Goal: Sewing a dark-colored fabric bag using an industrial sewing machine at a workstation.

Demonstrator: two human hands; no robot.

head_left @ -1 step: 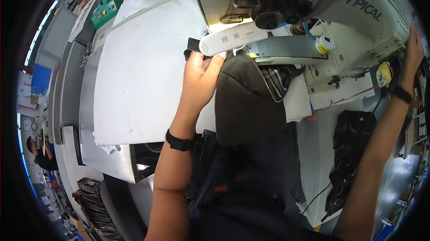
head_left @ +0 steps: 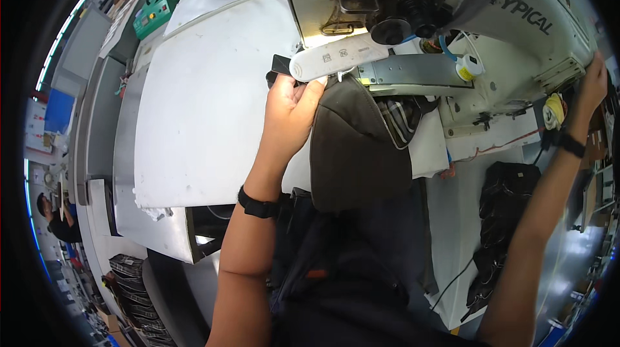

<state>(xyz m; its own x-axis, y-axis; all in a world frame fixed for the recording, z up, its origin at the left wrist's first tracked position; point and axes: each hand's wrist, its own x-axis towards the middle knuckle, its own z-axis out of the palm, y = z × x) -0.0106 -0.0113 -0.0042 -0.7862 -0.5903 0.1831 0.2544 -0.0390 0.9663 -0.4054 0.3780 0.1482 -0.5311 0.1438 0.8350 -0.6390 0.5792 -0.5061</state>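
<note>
Left hand pinches the dark pouch at its top edge, pouch draping toward four o'clock, under the sewing machine! Right hand at three o'clock, by the machine's end; its grip, can't tell.

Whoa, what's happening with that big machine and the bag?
A person is at a sewing machine. Their left hand pinches the top corner of a dark bag, right beside the machine's narrow metal arm. The bag's zipper is open, so the plaid lining shows. Their right hand is at the far right end of the machine; I can't tell exactly what its fingers are doing.
</note>
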